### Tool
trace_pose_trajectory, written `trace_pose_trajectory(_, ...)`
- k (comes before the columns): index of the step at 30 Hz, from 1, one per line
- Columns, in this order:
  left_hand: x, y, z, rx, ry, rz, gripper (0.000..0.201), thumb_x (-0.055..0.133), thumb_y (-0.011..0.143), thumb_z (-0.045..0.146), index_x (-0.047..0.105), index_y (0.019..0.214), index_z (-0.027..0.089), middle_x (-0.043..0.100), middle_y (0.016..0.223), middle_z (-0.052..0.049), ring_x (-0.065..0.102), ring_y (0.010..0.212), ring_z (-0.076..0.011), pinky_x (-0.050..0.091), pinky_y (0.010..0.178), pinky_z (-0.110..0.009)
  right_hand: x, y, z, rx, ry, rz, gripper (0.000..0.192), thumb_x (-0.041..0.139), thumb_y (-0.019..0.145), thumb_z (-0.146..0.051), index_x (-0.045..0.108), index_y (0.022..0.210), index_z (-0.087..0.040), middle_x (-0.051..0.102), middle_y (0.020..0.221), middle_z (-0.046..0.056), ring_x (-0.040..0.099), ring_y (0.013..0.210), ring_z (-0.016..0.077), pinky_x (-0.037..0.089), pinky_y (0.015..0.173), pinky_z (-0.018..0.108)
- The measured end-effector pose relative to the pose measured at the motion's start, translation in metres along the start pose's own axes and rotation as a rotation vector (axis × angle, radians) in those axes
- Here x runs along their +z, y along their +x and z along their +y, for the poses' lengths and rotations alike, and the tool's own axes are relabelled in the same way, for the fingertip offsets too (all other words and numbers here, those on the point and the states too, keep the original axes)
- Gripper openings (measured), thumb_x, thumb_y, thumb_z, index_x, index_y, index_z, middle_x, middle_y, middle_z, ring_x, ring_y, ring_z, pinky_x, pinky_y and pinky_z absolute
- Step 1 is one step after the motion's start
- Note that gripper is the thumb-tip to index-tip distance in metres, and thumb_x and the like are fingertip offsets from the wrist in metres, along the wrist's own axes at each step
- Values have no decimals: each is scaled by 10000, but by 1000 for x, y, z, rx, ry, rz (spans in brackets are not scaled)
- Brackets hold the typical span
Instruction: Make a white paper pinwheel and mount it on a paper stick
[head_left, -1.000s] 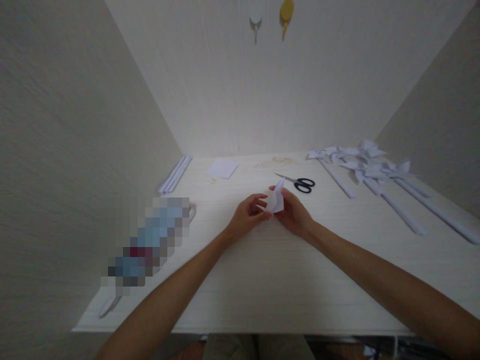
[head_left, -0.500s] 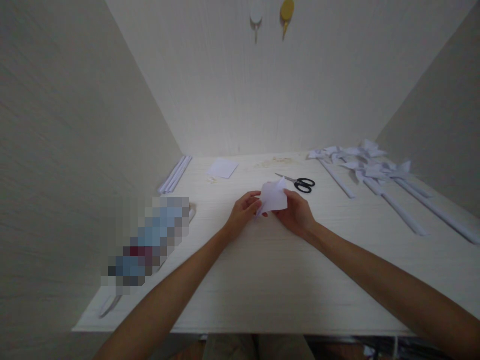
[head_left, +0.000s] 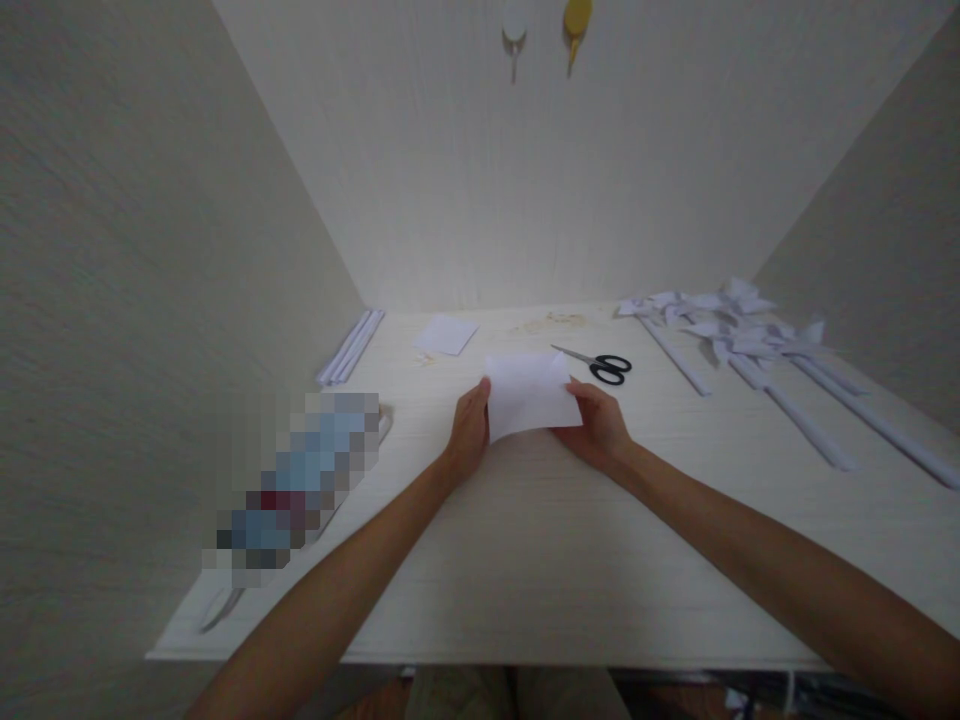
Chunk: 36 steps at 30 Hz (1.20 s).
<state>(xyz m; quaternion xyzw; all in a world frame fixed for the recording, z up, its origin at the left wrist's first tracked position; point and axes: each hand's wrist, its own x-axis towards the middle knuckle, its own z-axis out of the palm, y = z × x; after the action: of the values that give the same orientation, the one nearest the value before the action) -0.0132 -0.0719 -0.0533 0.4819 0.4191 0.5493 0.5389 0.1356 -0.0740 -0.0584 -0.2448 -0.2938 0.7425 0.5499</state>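
L hand (head_left: 466, 430) pinches paper sheet (head_left: 529, 393) left edge | R hand (head_left: 600, 428) pinches right edge | sheet spread flat betw. both

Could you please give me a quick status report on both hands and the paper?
Left hand and right hand grip the white paper sheet by its side edges, opened above the table. Scissors lie just behind, apart. Nothing obstructing.

A pale wooden table (head_left: 525, 560) stands enclosed by three plain cream walls (head_left: 525, 180), with two hooks (head_left: 544, 30) high on the back wall.
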Motion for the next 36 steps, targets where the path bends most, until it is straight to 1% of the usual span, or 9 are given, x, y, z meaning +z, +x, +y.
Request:
trace_pose_trajectory(3, -2, 1, -3, 23, 23, 76, 368, 466, 723, 480, 574, 676, 132, 590, 609, -27, 549, 672, -175, 407, 630, -283, 0, 0, -1, 13, -11, 1, 241, 460, 606, -172, 578, 813, -208, 641, 781, 11, 557, 799, 213, 416, 694, 340)
trace_pose_trajectory(9, -8, 6, -14, 96, 146, 138, 295, 487, 724, 411, 464, 578, 157, 448, 560, 28, 417, 553, -99, 342, 525, -220, -2, 0, -1, 68, -21, 46, 302, 441, 575, -145, 576, 838, -206, 648, 769, 8, 567, 787, 216, 423, 677, 346)
trace_pose_trajectory(15, -9, 7, -14, 95, 87, 54, 283, 509, 722, 371, 431, 552, 159, 340, 482, 65, 320, 439, -56, 271, 424, -178, -1, 1, -1, 71, -44, 79, 269, 457, 589, -139, 578, 823, -192, 658, 769, 17, 581, 772, 213, 440, 658, 336)
trace_pose_trajectory(17, -7, 6, -13, 54, 37, 13, 241, 546, 701, 362, 468, 606, 155, 393, 481, 64, 356, 424, -52, 302, 422, -174, 0, 2, 0, 55, -68, 69, 256, 480, 602, -146, 582, 833, -190, 662, 770, 22, 585, 771, 217, 444, 654, 336)
trace_pose_trajectory(19, -5, 5, -11, 4, -27, -39, 221, 602, 659, 338, 520, 735, 148, 495, 528, 43, 443, 452, -69, 381, 468, -196, 0, 2, 2, 36, -85, 55, 234, 515, 611, -152, 590, 831, -183, 668, 757, 30, 589, 762, 218, 448, 648, 334)
trace_pose_trajectory(21, -4, 3, -9, -26, -75, -85, 329, 660, 603, 300, 537, 859, 135, 589, 633, -2, 535, 540, -108, 452, 561, -252, 1, 3, 3, 31, -98, 57, 198, 555, 613, -158, 602, 805, -172, 672, 725, 37, 595, 734, 216, 451, 636, 332)
trace_pose_trajectory(23, -3, 2, -7, -25, -90, -104, 404, 699, 554, 260, 543, 901, 125, 632, 735, -39, 584, 637, -144, 476, 646, -303, 1, 3, 4, 43, -114, 73, 168, 586, 609, -164, 613, 775, -162, 673, 688, 39, 599, 691, 208, 453, 618, 328)
trace_pose_trajectory(30, -3, 1, -7, 12, -37, -78, 409, 725, 513, 207, 560, 878, 120, 658, 788, -56, 606, 700, -168, 487, 684, -331, 0, 1, 6, 34, -156, 101, 146, 641, 588, -180, 641, 729, -146, 672, 636, 29, 577, 533, 159, 453, 562, 312)
trace_pose_trajectory(36, -3, 3, -8, 17, -6, -41, 417, 731, 497, 209, 565, 868, 114, 653, 797, -60, 602, 695, -162, 488, 676, -321, 1, 2, 8, 9, -184, 88, 153, 665, 575, -202, 655, 720, -154, 672, 630, 27, 589, 556, 164, 451, 587, 319)
